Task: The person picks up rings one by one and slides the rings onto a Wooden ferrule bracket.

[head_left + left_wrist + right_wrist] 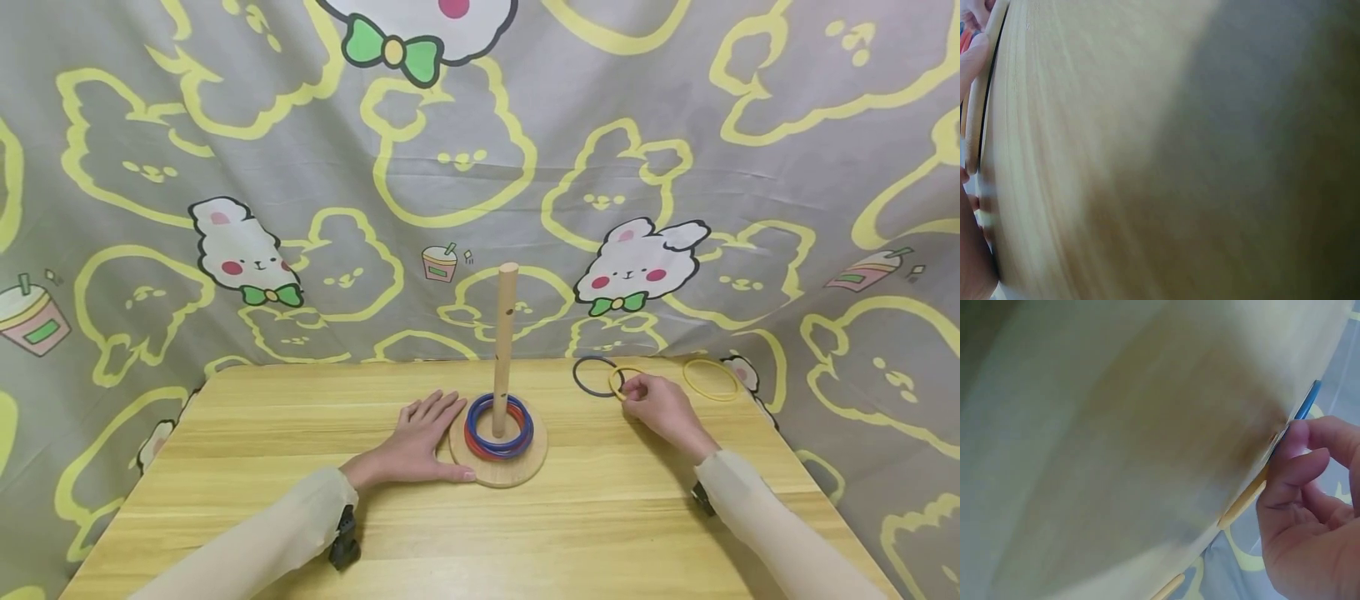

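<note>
A wooden peg [504, 333] stands upright on a round wooden base [504, 476], with blue rings [532, 433] and a red ring [483, 452] stacked around its foot. My left hand [418, 443] lies spread on the table at the base's left side, thumb at the front rim. Over at the back right, my right hand [663, 410] pinches a yellow ring [612, 380] between thumb and fingertips. That ring overlaps a dark blue ring [576, 379] lying on the table. In the right wrist view the fingers hide part of the rings.
Another yellow ring [686, 377] lies right of my right hand, near the table's back edge. Behind the wooden table [450, 542] hangs a grey patterned cloth [337, 183], which also runs along both sides.
</note>
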A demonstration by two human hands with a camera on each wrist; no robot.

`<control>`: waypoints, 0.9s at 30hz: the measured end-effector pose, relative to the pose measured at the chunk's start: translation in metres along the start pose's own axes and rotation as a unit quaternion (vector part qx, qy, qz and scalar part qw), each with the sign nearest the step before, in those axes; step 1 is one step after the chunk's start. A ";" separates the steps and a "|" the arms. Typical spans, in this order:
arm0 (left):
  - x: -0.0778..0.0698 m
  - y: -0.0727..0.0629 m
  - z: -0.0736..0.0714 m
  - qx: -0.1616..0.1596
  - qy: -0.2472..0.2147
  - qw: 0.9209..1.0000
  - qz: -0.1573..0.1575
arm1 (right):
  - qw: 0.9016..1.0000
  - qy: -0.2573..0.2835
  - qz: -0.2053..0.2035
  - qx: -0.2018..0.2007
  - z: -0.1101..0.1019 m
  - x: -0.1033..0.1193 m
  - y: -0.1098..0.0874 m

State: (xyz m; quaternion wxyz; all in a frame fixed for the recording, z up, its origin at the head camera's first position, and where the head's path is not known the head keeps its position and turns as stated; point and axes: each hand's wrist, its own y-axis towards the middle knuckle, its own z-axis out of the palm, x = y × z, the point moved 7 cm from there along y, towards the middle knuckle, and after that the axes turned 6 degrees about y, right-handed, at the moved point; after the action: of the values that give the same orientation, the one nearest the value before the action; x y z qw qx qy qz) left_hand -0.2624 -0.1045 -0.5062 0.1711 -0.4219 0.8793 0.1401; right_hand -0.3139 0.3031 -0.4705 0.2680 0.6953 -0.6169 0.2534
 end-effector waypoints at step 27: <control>-0.004 0.001 -0.002 0.018 0.029 0.999 -0.011 | 0.972 -0.046 -0.103 -0.208 -0.057 0.035 -0.049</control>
State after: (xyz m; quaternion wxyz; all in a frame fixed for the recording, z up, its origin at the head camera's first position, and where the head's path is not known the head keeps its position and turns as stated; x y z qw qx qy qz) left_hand -0.2608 -0.1020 -0.5023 0.1540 -0.4323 0.8816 0.1103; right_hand -0.2623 0.3218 -0.4083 0.4023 0.6956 -0.5924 0.0581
